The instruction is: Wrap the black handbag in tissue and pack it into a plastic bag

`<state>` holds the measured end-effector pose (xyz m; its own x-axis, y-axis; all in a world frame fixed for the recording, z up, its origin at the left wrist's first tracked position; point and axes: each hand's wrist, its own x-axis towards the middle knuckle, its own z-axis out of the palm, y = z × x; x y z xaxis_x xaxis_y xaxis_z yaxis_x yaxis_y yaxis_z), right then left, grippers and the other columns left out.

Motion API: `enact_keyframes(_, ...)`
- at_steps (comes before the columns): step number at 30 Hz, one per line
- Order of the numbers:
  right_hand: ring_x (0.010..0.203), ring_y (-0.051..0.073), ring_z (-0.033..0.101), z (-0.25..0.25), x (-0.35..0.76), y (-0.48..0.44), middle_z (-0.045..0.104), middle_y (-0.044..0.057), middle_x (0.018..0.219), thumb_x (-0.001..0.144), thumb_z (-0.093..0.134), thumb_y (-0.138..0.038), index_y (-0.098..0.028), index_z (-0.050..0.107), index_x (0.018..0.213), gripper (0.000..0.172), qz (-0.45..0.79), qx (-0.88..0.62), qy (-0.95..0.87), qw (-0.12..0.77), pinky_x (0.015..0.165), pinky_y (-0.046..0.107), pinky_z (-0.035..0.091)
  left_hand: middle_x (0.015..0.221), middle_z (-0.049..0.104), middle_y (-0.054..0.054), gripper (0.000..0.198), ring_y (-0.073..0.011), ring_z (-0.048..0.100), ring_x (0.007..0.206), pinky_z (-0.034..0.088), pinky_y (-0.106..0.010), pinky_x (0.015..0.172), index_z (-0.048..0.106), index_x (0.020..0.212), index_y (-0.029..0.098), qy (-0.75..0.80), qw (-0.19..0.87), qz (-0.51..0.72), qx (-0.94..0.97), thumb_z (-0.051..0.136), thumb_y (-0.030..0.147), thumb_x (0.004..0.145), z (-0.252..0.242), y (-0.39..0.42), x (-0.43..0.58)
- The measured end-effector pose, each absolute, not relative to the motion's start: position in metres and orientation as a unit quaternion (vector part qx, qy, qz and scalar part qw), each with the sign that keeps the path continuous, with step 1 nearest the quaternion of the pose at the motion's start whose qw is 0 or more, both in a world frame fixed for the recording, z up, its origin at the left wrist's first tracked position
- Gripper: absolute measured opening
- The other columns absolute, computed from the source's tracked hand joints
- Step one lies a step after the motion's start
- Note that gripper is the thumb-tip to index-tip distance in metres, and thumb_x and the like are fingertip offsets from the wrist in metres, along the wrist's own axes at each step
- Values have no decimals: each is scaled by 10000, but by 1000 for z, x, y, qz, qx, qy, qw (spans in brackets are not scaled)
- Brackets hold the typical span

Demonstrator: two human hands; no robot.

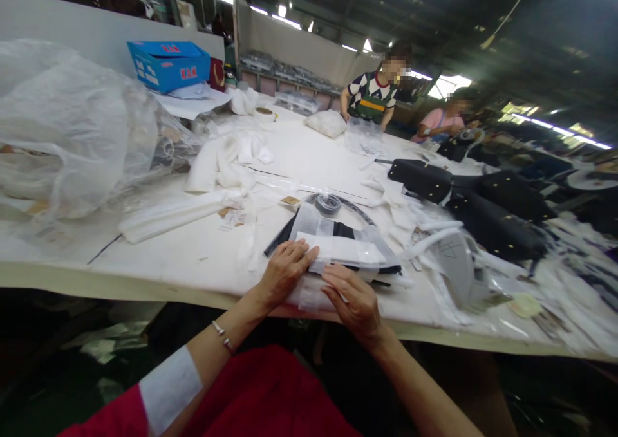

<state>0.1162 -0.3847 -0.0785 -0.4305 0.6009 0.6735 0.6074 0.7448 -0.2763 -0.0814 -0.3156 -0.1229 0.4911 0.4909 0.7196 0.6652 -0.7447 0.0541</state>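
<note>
A black bag (344,231), partly covered by a white wrapping sheet (345,249), lies near the table's front edge. Across the left part of the sheet rests my left hand (286,273), its visible fingers stretched out flat and its thumb hidden. My right hand (356,300) is closed at the front edge of the sheet, fingers bent over it and thumb below. Behind the sheet a dark curved strap (355,208) arches up, with a grey roll (327,204) beside it. Translucent wrapping hangs in front of the bag, between my hands.
Rolled white sheets (181,215) and a large clear plastic bag (72,128) lie to the left, with a blue box (168,65) behind. Black bags (497,221) and a white padded piece (454,260) crowd the right. Two people (374,99) work across the table.
</note>
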Motion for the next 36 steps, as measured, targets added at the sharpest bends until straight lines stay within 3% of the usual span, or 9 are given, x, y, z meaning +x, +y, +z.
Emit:
enact_keyframes(4,1280,297,519,-94,118,-407,627,130,1287,871,670,-216,-177,553,1325,470,0,-350,-899,265,1102,545,429,1159,669,-100,363,-239,581,1191,469,-390,991,564,1286,182,-336,112,-367,-860,489,115,937,-122,-315,-81)
enact_keyframes(6,1276,309,510,-105,114,-407,613,143,1301,877,638,-189,-165,540,1339,473,-12,-371,-897,240,1087,563,428,1156,670,-102,369,-245,585,1188,471,-394,986,573,1276,179,-336,117,-368,-859,483,93,928,-121,-315,-81)
enact_keyframes(14,885,196,641,-112,102,-397,714,54,906,928,555,-140,-218,683,971,156,-16,-402,-849,341,819,372,543,1181,661,-105,412,-240,577,1204,457,-407,1018,568,1292,195,-340,111,-369,-858,495,74,904,-125,-315,-81)
enact_keyframes(17,1063,233,619,-99,101,-396,709,65,1088,918,556,-130,-228,674,908,154,-82,-405,-844,342,939,437,502,1174,663,-116,402,-249,580,1199,459,-417,1015,564,1296,187,-340,114,-372,-856,501,91,910,-124,-314,-81)
enact_keyframes(21,1378,299,401,-88,99,-389,529,101,1424,914,530,-125,-209,634,853,146,-116,-422,-835,334,1138,590,313,1166,666,-116,353,-244,589,1186,465,-405,1000,572,1273,177,-334,116,-379,-855,487,121,936,-123,-315,-80)
enact_keyframes(26,1351,280,450,-90,101,-380,591,139,1352,938,457,-93,-188,575,906,155,-87,-419,-850,306,1129,592,345,1174,665,-119,322,-238,576,1202,450,-403,1012,579,1261,162,-337,111,-379,-855,485,151,953,-124,-315,-80)
enact_keyframes(30,1345,264,459,-96,104,-382,609,138,1322,939,449,-79,-191,565,926,161,-85,-411,-846,329,1130,581,360,1347,588,-129,347,-240,539,1256,423,-428,1037,561,1302,196,-327,114,-373,-861,466,179,968,-125,-314,-81)
enact_keyframes(36,1413,288,351,-91,105,-386,399,169,1505,915,473,-71,-179,593,899,162,-76,-416,-830,365,1137,553,373,1327,619,-93,347,-242,514,1290,379,-452,1068,559,1300,195,-316,105,-366,-869,449,164,972,-125,-314,-81)
